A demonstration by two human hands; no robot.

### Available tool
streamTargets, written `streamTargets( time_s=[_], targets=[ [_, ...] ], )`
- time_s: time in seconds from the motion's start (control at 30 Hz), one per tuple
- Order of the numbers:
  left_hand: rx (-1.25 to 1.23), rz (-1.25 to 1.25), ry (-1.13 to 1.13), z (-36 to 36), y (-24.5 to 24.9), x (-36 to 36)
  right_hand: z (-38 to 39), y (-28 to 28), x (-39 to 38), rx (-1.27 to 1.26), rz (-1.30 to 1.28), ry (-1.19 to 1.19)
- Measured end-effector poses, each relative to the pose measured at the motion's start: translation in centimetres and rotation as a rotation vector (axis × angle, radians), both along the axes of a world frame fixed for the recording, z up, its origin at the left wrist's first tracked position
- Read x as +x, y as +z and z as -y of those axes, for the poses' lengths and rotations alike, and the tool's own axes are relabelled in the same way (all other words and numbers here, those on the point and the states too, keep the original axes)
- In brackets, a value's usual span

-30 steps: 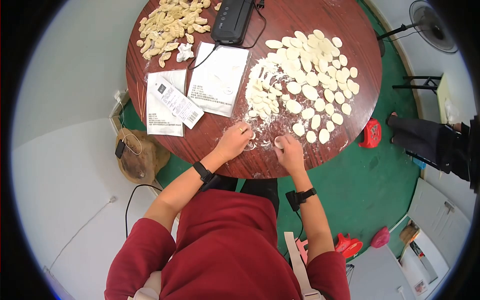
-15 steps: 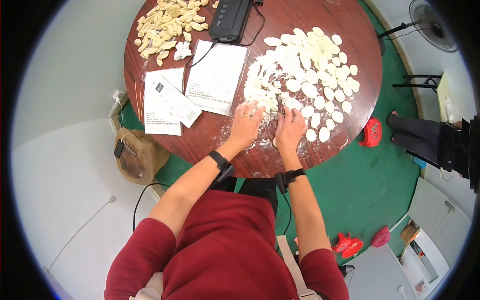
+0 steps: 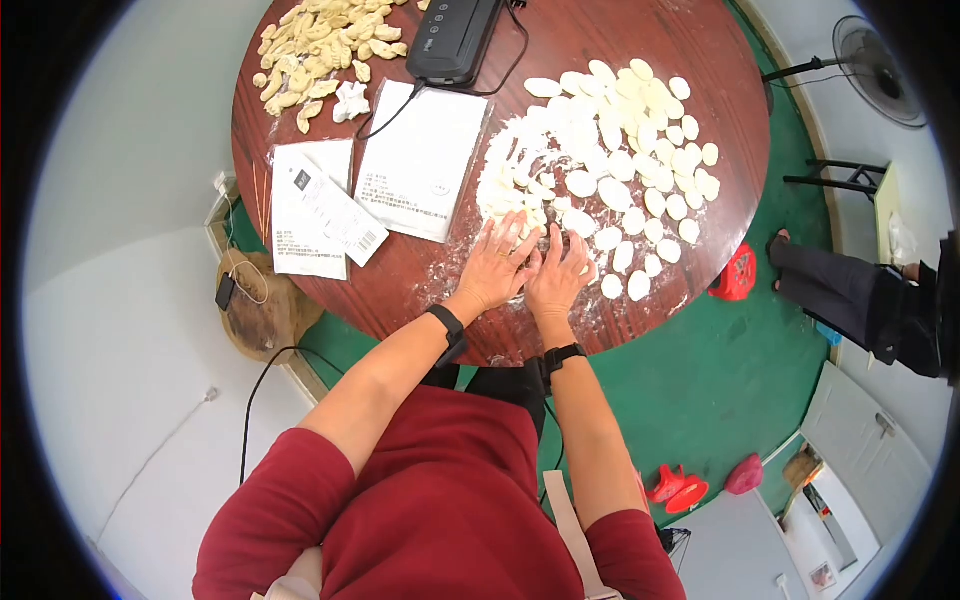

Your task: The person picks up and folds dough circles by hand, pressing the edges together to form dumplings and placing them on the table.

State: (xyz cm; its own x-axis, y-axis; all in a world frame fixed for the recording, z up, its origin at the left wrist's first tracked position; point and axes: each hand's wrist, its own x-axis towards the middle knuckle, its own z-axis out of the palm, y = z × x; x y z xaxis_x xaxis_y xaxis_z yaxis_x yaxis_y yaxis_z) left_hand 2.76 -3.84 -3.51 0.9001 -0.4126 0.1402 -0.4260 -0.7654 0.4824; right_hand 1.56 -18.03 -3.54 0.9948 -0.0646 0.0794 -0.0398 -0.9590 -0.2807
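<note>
Both hands rest low over the floured near part of the round table, side by side and nearly touching. My left hand (image 3: 497, 262) lies on small dough pieces (image 3: 520, 200) with its fingers spread. My right hand (image 3: 558, 278) is palm down just to the right, fingers apart, near the flour-dusted pieces. Flattened pale dough rounds (image 3: 617, 195) spread out beyond and to the right of it. White flour (image 3: 500, 150) coats the wood around the pieces. What lies under the palms is hidden.
Two white printed packets (image 3: 425, 165) and a label card lie left on the table (image 3: 400, 290). Behind them are a black appliance (image 3: 455, 40) with a cord and a pile of shaped dough pieces (image 3: 320, 50). At the right, a person (image 3: 850, 290) is beside a red stool (image 3: 737, 273).
My hands have come closer together, my right hand shifting left. The whole view has shifted slightly, with the table appearing a little further left.
</note>
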Motion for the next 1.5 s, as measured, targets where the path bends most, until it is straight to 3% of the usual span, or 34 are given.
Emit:
streamTargets(
  time_s=[0.9, 1.0, 1.1, 1.17, 1.4, 1.43, 1.5],
  targets=[
    [0.045, -0.053, -0.042, -0.2, -1.0, 0.2, 0.9, 0.3, 0.5, -0.071, -0.111, 0.058],
    [-0.037, -0.033, -0.012, -0.7, -0.5, -0.1, 1.1, 0.2, 0.0, -0.039, -0.032, 0.068],
    [-0.112, -0.058, 0.023, -1.5, -0.3, 0.3, 1.5, 0.2, -0.1, 0.146, 0.187, 0.097],
    [-0.343, 0.038, 0.090, -1.6, -0.6, 0.3, 1.5, 0.2, 0.3, 0.203, 0.203, 0.075],
    [-0.320, 0.032, 0.346, -1.9, 0.6, -1.0, 2.6, 0.6, 0.0, 0.343, 0.172, -0.022],
    [-0.370, 0.122, 0.386, -1.9, 1.6, -0.3, 2.8, 0.7, 0.1, 0.398, 0.169, -0.017],
    [-0.389, 0.025, 0.382, -3.2, 2.4, -0.4, 3.4, 0.8, 0.2, 0.405, 0.127, -0.011]
  ],
)
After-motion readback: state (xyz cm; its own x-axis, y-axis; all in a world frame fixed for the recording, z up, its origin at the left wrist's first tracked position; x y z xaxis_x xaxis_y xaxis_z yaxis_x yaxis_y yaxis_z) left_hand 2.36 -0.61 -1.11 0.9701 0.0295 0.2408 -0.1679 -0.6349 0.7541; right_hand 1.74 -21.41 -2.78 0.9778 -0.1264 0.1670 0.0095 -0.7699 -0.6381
